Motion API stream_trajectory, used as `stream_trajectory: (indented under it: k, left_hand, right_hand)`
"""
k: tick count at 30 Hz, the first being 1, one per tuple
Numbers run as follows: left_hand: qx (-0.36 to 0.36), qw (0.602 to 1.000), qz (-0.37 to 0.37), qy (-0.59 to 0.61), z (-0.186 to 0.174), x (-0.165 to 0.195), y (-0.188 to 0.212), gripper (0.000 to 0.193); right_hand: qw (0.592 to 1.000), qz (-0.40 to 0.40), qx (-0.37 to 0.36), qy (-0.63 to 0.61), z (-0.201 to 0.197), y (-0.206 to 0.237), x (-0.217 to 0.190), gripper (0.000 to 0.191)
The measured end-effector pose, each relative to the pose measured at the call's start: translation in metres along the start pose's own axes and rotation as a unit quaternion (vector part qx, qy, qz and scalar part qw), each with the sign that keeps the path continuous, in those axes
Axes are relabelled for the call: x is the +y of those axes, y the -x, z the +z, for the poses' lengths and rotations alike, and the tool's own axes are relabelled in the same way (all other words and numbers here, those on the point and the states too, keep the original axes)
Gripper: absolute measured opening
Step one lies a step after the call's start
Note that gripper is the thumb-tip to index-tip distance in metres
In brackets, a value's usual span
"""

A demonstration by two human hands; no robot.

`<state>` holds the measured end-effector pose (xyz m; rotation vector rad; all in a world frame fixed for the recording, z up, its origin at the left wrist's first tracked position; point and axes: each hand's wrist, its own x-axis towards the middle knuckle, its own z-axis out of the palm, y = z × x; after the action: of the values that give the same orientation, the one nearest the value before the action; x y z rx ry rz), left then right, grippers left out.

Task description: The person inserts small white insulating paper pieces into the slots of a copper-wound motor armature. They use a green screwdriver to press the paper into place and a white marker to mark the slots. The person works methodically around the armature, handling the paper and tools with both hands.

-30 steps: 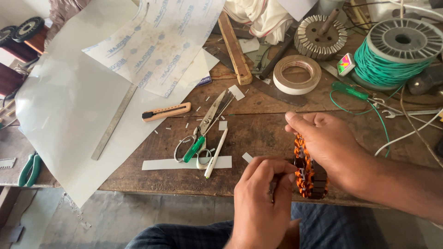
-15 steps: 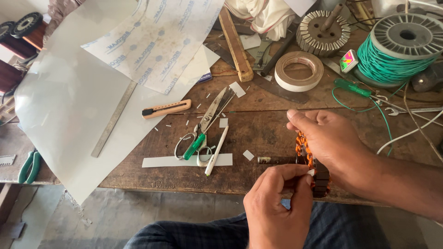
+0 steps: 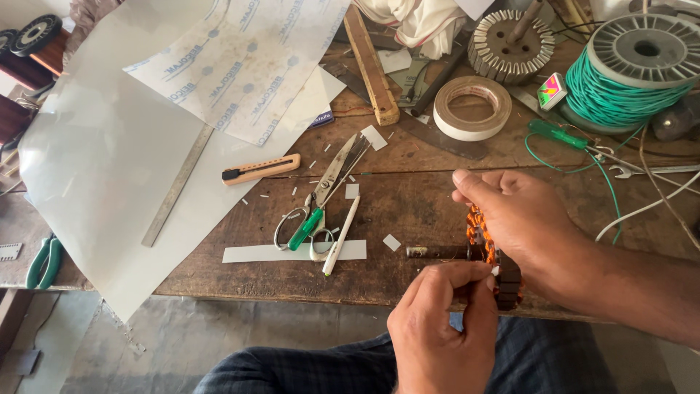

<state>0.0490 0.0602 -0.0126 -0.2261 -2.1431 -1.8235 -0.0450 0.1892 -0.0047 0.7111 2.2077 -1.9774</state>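
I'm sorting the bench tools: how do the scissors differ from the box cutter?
The scissors are bare metal with ring handles; the box cutter is a straight tan bar with a black tip. The scissors lie steeply slanted with a green screwdriver across their handles; the box cutter lies nearly level, alone. Both rest on the wooden table, untouched.

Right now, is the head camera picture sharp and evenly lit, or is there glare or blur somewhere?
Head view: soft daylight, mostly sharp; the large white sheet is brightly washed out at left; the left hand and right hand on the copper-wound armature show faint softness; table edges bow slightly from the wide lens.
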Motion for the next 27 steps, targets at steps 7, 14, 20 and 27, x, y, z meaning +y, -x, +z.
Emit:
stream_trajectory:
  k: [7, 14, 20, 27]
  left_hand:
    - [0.009, 1.0, -0.002, 0.006, 0.0017, -0.0011, 0.0017, 0.011]
    - [0.005, 1.0, -0.013, 0.002, 0.0019, -0.001, 0.0032, 0.011]
    - [0.014, 0.998, 0.055, 0.002, 0.0032, -0.0029, 0.0049, 0.015]
    - [0.011, 0.997, 0.08, -0.005, 0.003, -0.0052, 0.004, 0.017]
  right_hand:
    - [1.0, 0.009, 0.004, 0.002, 0.0011, -0.0005, -0.0001, 0.031]
    - [1.0, 0.005, 0.004, 0.008, -0.0004, -0.0012, 0.0018, 0.032]
    - [1.0, -0.006, 0.014, -0.002, 0.0012, -0.0014, 0.0019, 0.031]
    - [1.0, 0.001, 0.014, 0.013, -0.0002, -0.0042, 0.0064, 0.031]
